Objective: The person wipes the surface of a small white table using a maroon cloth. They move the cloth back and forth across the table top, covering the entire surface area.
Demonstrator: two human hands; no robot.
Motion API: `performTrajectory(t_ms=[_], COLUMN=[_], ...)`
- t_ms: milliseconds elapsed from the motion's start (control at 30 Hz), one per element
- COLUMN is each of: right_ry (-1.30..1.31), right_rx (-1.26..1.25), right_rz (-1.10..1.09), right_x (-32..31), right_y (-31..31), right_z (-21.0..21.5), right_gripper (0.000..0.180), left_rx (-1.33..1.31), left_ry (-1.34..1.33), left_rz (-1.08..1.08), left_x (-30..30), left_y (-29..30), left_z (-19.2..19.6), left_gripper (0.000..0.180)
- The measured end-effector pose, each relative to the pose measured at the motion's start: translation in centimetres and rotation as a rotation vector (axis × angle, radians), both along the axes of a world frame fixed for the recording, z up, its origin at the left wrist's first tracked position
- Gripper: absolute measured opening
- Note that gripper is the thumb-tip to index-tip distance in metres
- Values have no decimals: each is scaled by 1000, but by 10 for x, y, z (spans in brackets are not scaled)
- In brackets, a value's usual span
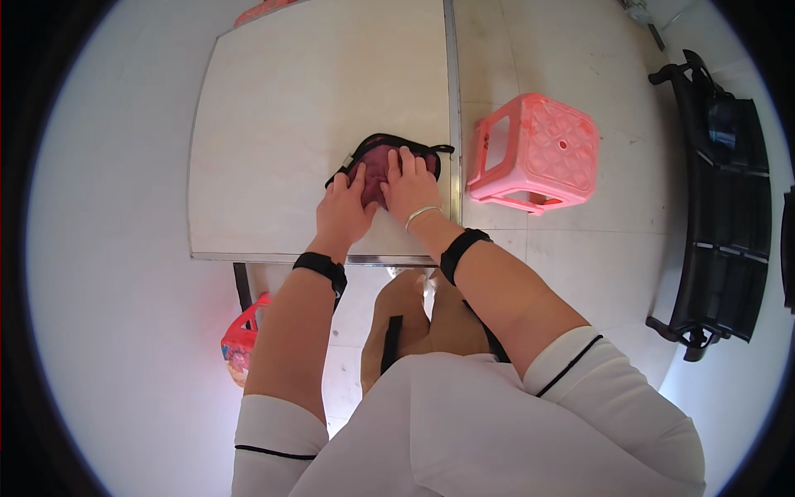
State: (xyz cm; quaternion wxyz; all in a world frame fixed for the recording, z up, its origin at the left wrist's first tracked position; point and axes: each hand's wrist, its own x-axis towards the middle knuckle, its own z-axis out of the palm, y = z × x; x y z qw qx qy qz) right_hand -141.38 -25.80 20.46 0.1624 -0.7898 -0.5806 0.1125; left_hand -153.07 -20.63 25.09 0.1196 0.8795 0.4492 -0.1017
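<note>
A maroon pouch [376, 172] with black edging lies near the front right corner of the pale table [273, 166]. A short black strap sticks out from its right end, toward the table's edge. My left hand [342, 212] rests on the pouch's left part, its fingers spread. On the right part lies my right hand [408, 192], with the fingers stretched out and apart. Both thumbs come close together at the pouch's near side. My palms hide much of the near edge, and what the pouch contains cannot be seen.
A pink plastic stool [556, 149] stands on the floor right of the table. Black linked seats [720, 224] line the right wall. A red container with a handle [240, 340] sits below the table's front left. The table's metal-trimmed edge [454, 99] runs along its right side.
</note>
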Motion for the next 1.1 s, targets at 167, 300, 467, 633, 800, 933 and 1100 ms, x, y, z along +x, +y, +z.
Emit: performTrajectory(t_ms=[167,300,467,633,800,933,1100], right_ry=[49,30,43,90,93,16,-22], right_rx=[0,-3,-54,-104,-130,-97,-105], right_rz=[2,-8,-12,-3,-18,-145,-193], right_x=[8,34,30,14,-3,-35,-47], right_y=[-10,39,30,14,30,59,78], right_z=[-6,-30,-39,-1,45,10,-17], right_gripper=[61,61,63,64,64,64,63], left_rx=[-106,-115,-146,-276,-250,-222,-220], left_ry=[24,-34,-124,-83,-71,-124,-120], left_rz=[-4,-47,-143,-211,-283,-353,-397], left_x=[9,34,20,4,-12,-31,-38], left_y=[-3,52,52,51,70,105,126], left_z=[-2,-30,-56,-5,30,1,-36], left_gripper=[69,71,72,69,68,69,69])
